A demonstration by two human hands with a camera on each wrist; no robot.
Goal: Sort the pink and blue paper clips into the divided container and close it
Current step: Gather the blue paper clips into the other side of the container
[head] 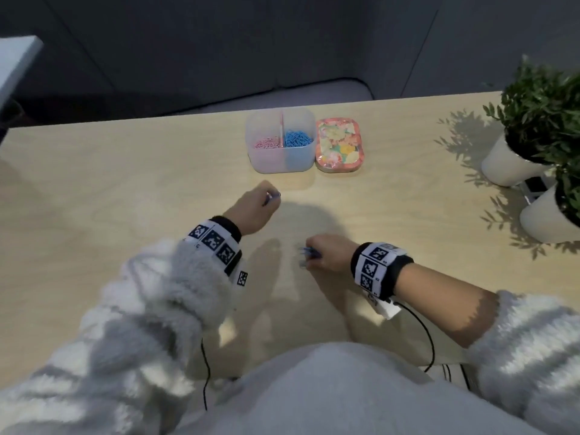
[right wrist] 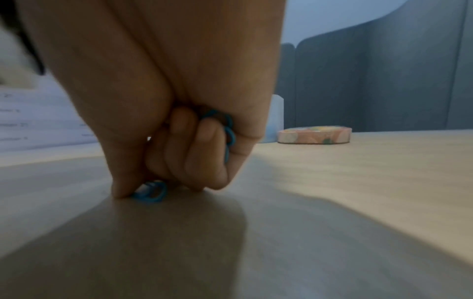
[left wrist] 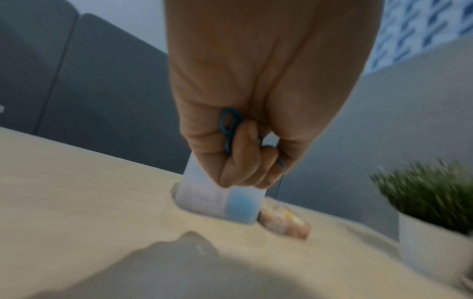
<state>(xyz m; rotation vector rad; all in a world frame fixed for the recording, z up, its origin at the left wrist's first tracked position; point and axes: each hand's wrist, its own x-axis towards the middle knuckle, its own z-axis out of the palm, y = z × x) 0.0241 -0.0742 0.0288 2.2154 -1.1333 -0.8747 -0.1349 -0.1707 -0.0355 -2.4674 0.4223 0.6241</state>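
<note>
Head view first: the divided container (head: pixel 280 141) stands open at the far middle of the table (head: pixel 125 189), pink paper clips (head: pixel 267 142) in its left compartment, blue paper clips (head: pixel 298 138) in its right. The flowered lid (head: pixel 340 143) lies flat just beside it on the right. The left hand (head: pixel 255 206) hangs between the person and the container, fingers curled around something dark blue. The right hand (head: pixel 326 251) is down at the tabletop nearer the body, clenched on a small bunch of blue clips. Two potted plants (head: pixel 539 120) sit at the right edge.

Left wrist view: the fist is closed on a few clips (left wrist: pixel 229 127), their loops poking out between the fingers (left wrist: pixel 245 153). How many, I cannot tell. The container beyond is blurred and partly covered by the hand.

Right wrist view: some clips (right wrist: pixel 227 129) are tucked against the palm, while the fingertips (right wrist: pixel 120 192) pinch another clip (right wrist: pixel 151 192) lying flat on the wood.

These look light, thin and slippery, likely to tangle and slide rather than break; I would pinch each by its edge or drag it against the tabletop. The lid seems stiff and easy to lift by its rim. Whether any clips remain loose under the hands is hidden from me.
</note>
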